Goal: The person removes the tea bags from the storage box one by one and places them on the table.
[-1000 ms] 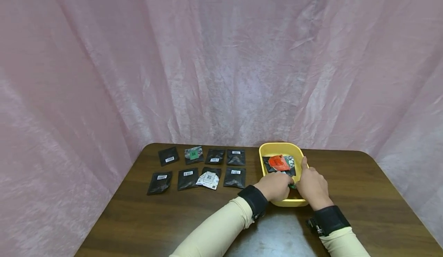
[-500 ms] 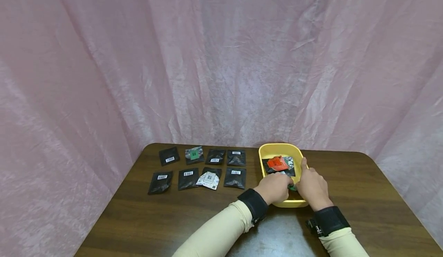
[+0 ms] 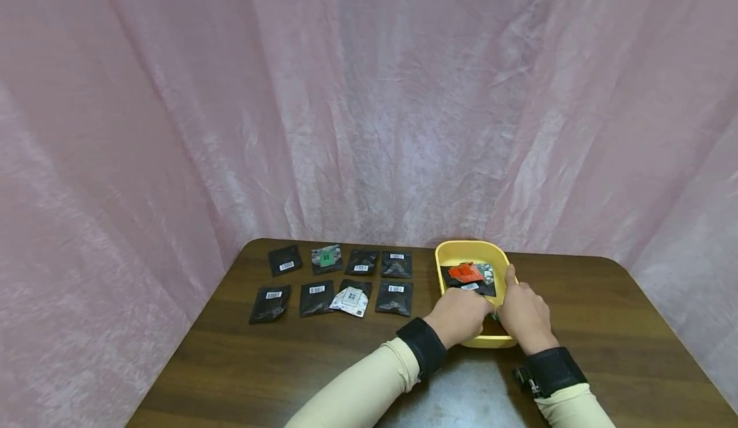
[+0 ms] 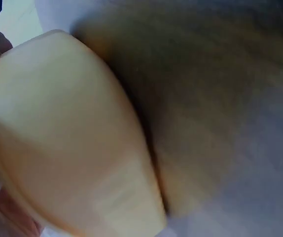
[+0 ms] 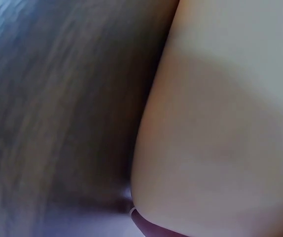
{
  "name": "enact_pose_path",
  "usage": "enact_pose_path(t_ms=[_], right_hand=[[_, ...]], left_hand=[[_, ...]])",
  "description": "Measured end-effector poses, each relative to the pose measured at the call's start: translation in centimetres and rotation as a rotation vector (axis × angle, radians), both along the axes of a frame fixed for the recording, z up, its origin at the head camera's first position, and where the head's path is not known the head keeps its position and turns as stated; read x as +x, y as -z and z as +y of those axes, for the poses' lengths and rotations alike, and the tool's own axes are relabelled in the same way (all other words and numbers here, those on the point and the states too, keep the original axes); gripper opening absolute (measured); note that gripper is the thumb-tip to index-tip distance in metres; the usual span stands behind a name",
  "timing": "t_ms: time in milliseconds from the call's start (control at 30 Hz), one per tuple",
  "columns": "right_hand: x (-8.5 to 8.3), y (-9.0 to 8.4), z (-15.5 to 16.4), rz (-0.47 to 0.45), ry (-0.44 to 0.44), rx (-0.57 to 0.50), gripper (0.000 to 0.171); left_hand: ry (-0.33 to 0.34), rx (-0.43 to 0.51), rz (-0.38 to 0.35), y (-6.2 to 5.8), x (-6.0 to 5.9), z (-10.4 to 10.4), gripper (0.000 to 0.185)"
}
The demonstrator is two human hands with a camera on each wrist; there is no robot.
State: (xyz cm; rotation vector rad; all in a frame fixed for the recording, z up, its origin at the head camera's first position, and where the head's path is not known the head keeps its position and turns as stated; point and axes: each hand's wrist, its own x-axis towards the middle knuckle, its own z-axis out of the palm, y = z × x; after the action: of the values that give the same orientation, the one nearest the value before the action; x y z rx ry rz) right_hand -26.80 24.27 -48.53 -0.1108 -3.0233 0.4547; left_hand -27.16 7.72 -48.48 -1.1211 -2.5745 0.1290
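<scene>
"Pink curtain (image 3: 369,107) fills the far side of my screen, behind a brown wooden desk (image 3: 242,364). What are you watching?"

"The yellow tub (image 3: 489,342), on the desk's right half, close to its far edge. I have both hands there."

"How's the left?"

"From my seat, the left hand (image 3: 458,316) reaches over the tub's left side, fingertips down inside. They're hidden, so I can't tell whether those fingers grasp anything."

"And the right?"

"The right hand (image 3: 523,312) lies over the right rim, one finger (image 3: 510,275) stretched along it toward the far side. I can't tell whether the others are clenched or grasping. Both wrist views give me only blurred close-ups."

"Anything between the hands?"

"I see a bit of green (image 3: 496,317), too small to name. Farther inside, an orange packet (image 3: 467,271) lies partly over a black packet with a white label (image 3: 469,287), beside a speckled packet (image 3: 487,273)."

"What's left of the tub?"

"Two rows. Far one, left to right: a black packet (image 3: 285,260), a green-labelled packet (image 3: 327,259), two more black ones. Near one: two black, a white packet (image 3: 350,300) with something black behind its far edge, then another black."
</scene>
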Motion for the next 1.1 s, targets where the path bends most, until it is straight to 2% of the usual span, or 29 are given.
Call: enact_pose_path(t_ms=[67,133,200,367,567,767,933,1100], right_hand=[[0.1,0.1,0.0,0.003,0.000,-0.001,0.090],[0.1,0.2,-0.1,-0.001,0.001,-0.004,0.089],[0.2,0.2,-0.1,-0.008,0.004,-0.008,0.088],[0.1,0.1,0.1,-0.040,0.006,-0.010,0.091],[0.0,-0.2,0.1,-0.064,0.016,-0.009,0.093],[-0.2,-0.2,0.0,-0.073,0.013,-0.013,0.096],[-0.2,0.0,0.1,-0.059,0.004,-0.010,0.094],[-0.2,-0.2,0.1,-0.080,0.012,-0.016,0.092]], left_hand=[[0.027,-0.037,0.107,0.1,0.4,-0.2,0.009],[0.042,-0.040,0.156,0.0,0.7,-0.4,0.008],[0.054,-0.027,0.159,0.1,1.1,-0.7,0.010],[0.088,0.036,0.109,0.1,1.8,-1.5,0.015],[0.131,0.120,0.176,-0.2,2.7,-2.3,0.014],[0.157,0.286,0.182,-1.5,3.9,-4.3,0.011],[0.140,0.432,0.160,-2.5,5.2,-7.4,0.009],[0.046,0.498,0.160,-3.3,6.6,-10.9,0.017]])
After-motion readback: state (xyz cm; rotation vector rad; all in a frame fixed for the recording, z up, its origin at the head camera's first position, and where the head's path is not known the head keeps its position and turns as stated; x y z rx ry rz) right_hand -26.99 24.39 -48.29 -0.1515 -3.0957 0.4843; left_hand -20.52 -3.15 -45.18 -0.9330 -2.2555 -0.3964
